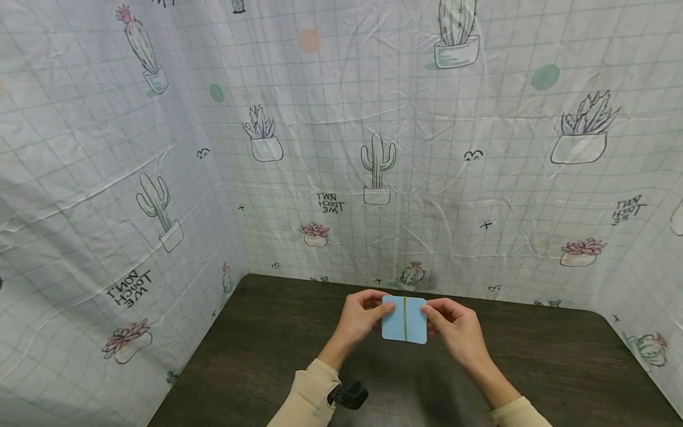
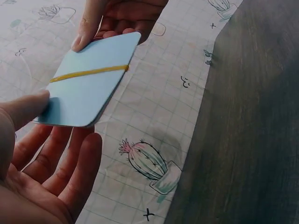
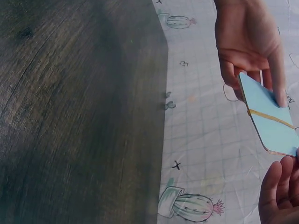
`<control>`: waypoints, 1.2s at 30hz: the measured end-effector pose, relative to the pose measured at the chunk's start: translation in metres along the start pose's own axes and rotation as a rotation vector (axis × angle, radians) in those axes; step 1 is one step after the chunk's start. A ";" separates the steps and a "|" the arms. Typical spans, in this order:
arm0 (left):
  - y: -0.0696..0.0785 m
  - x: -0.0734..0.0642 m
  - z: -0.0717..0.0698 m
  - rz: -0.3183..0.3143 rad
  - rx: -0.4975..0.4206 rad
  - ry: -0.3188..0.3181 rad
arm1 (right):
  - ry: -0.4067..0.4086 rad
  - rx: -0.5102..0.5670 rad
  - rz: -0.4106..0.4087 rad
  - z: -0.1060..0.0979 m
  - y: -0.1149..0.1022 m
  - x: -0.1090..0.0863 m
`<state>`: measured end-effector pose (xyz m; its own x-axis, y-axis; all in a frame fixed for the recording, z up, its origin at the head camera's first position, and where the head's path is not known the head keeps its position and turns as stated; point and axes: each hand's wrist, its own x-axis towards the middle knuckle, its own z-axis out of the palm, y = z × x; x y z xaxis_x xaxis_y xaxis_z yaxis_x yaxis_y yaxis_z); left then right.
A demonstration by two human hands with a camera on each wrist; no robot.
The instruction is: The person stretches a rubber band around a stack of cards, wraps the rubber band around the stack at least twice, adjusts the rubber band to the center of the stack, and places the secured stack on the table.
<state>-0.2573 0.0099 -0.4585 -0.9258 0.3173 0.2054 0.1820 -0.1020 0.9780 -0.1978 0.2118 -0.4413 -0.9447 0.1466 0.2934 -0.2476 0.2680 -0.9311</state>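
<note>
Both hands hold a thin light-blue square (image 1: pixel 393 325) with rounded corners, like a small stack of cards, up in front of the body. A yellow elastic band (image 1: pixel 405 320) runs across its middle. The left hand (image 1: pixel 360 317) pinches the left side, thumb on the blue face and fingers behind. On the opposite side the right hand (image 1: pixel 463 332) pinches it the same way, its thumb near the upper corner. In the left wrist view the blue square (image 2: pixel 88 100) is tilted, and the left fingers (image 2: pixel 51 172) lie under its edge. The right wrist view shows its thin edge.
A dark wooden table (image 1: pixel 267 356) stretches beneath the hands. Behind it and at both sides hangs a white grid-patterned cloth (image 1: pixel 320 118) printed with cacti. A black band (image 1: pixel 349 395) is worn on the left wrist over a cream sleeve (image 1: pixel 309 394).
</note>
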 end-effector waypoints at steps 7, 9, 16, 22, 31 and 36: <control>-0.007 -0.001 0.000 -0.021 -0.045 0.048 | -0.006 0.021 0.056 -0.001 0.007 0.004; -0.010 0.000 0.001 -0.023 -0.040 0.070 | -0.006 0.030 0.067 -0.001 0.010 0.005; -0.025 0.003 0.003 -0.032 -0.021 0.131 | 0.002 0.019 0.130 -0.001 0.024 0.011; -0.046 0.006 0.009 -0.052 0.011 0.176 | -0.016 -0.015 0.205 0.001 0.047 0.016; -0.074 0.011 0.016 -0.133 0.077 0.219 | -0.017 -0.071 0.269 0.006 0.072 0.018; -0.086 0.014 0.020 -0.162 0.112 0.234 | -0.012 -0.125 0.266 0.007 0.084 0.018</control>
<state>-0.2791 0.0419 -0.5395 -0.9946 0.0941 0.0447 0.0488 0.0410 0.9980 -0.2376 0.2300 -0.5156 -0.9756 0.2161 0.0394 0.0367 0.3374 -0.9406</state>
